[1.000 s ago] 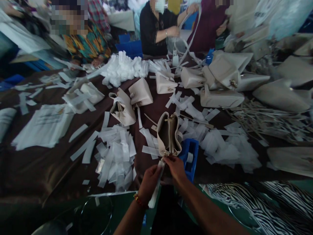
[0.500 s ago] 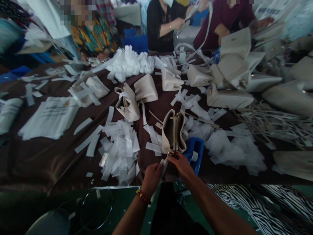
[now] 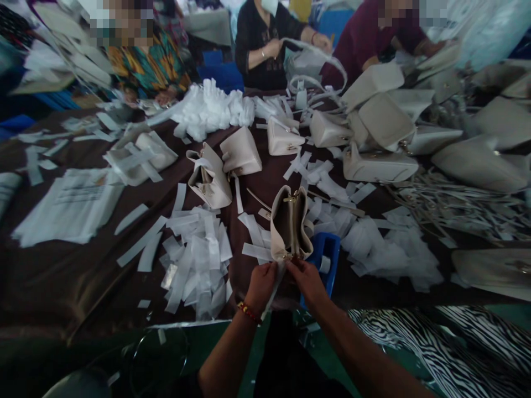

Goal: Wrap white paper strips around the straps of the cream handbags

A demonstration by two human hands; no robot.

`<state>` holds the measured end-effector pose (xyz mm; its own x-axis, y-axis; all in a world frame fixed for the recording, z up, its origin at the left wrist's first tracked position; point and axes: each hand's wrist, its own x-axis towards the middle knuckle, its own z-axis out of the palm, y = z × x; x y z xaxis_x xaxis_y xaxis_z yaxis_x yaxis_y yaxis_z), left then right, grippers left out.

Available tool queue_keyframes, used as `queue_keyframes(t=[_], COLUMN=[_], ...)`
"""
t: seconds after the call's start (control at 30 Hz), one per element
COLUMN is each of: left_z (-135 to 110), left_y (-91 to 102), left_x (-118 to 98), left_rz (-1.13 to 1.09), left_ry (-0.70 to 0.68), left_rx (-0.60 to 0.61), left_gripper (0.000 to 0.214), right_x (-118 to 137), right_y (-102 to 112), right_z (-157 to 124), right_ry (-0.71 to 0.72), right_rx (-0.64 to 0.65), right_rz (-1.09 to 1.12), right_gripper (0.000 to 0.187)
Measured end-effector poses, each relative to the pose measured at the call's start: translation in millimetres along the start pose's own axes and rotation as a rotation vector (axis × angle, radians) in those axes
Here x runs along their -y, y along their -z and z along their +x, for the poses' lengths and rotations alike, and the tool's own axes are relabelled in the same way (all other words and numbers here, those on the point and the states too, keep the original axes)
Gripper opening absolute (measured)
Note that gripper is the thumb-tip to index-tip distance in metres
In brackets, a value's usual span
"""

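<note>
A small beige handbag (image 3: 279,221) stands on the brown-covered table, its top open and a zipper running down the middle. At its near end, my left hand (image 3: 262,284) is closed on a pale translucent strip (image 3: 274,293) that hangs toward the table edge. My right hand (image 3: 306,279) pinches at the bag's near end by the metal fitting; the fingers hide just what they grip. Just right of the bag lies a blue tray (image 3: 332,249) with a white piece in it.
Loose white strips (image 3: 201,254) lie in heaps left and right of the bag. Several more beige bags (image 3: 243,152) stand behind, with a pile at the right. Printed white sheets (image 3: 72,202) are stacked at the left. Co-workers (image 3: 265,50) sit across the table.
My left hand has moved up to the bag's near end, bringing the strip against it. The view has shifted slightly. Across the table, a person's hands with a long strap have moved.
</note>
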<state>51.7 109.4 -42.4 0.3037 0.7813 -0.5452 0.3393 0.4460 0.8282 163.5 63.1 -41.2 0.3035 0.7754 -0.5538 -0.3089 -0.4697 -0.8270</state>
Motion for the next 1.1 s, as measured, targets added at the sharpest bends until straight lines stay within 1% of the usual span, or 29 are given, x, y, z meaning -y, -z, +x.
queue_keyframes(t=[0.07,0.17,0.23,0.33,0.4,0.47,0.57,0.63,0.7,0.77,0.83,0.9,1.0,1.1], left_z=[3.3,5.9,6.0,3.7,0.7,-2.8,-7.1,-8.5,-8.8,-8.6,-8.7,-9.5,-10.9,-9.5], left_y=[-1.7,-6.6,-10.3,-12.9,-12.3,-11.0,-10.0,-9.7,-8.8,-7.1,-5.2,-4.1,-4.3,-4.2], left_x=[-4.8,-13.4,-18.5,-21.4,-18.7,-12.5,-2.0,0.6,-1.9,-6.8,-10.8,-12.2,-11.7,-12.8], left_rz=[0.012,0.013,-0.005,-0.036,-0.101,-0.214,-0.36,-0.413,-0.42,-0.394,-0.39,-0.437,-0.521,-0.534], left_ry=[-0.025,-0.073,-0.092,-0.097,-0.077,-0.031,0.08,0.144,0.165,0.169,0.178,0.196,0.222,0.289], left_rx=[-0.016,-0.04,-0.044,-0.036,0.007,0.098,0.222,0.252,0.254,0.258,0.274,0.31,0.358,0.335], left_gripper=[0.034,0.032,0.031,0.034,0.035,0.036,0.043,0.046,0.045,0.043,0.04,0.037,0.034,0.036], right_x=[-6.7,-10.5,-7.8,-0.9,2.0,2.7,2.4,3.4,5.1,6.8,7.8,8.9,14.0,26.2], right_y=[1.0,2.1,3.4,7.0,9.4,10.2,8.8,9.1,13.0,21.1,31.6,41.6,49.9,49.1], right_z=[-4.5,-8.5,-7.6,-3.9,-2.3,-2.0,-1.9,-0.9,0.0,-0.3,-1.4,-1.8,2.4,11.1], right_ry=[0.028,0.026,0.034,0.068,0.1,0.162,0.312,0.394,0.473,0.591,0.74,0.899,1.113,1.254], right_rx=[-0.03,-0.065,-0.108,-0.139,-0.15,-0.186,-0.264,-0.255,-0.209,-0.186,-0.17,-0.083,0.074,0.106], right_rz=[-0.006,-0.088,-0.143,-0.225,-0.265,-0.325,-0.513,-0.661,-0.773,-0.799,-0.775,-0.836,-1.088,-1.287], right_gripper=[0.048,0.051,0.052,0.045,0.041,0.037,0.029,0.026,0.025,0.026,0.023,0.023,0.027,0.023])
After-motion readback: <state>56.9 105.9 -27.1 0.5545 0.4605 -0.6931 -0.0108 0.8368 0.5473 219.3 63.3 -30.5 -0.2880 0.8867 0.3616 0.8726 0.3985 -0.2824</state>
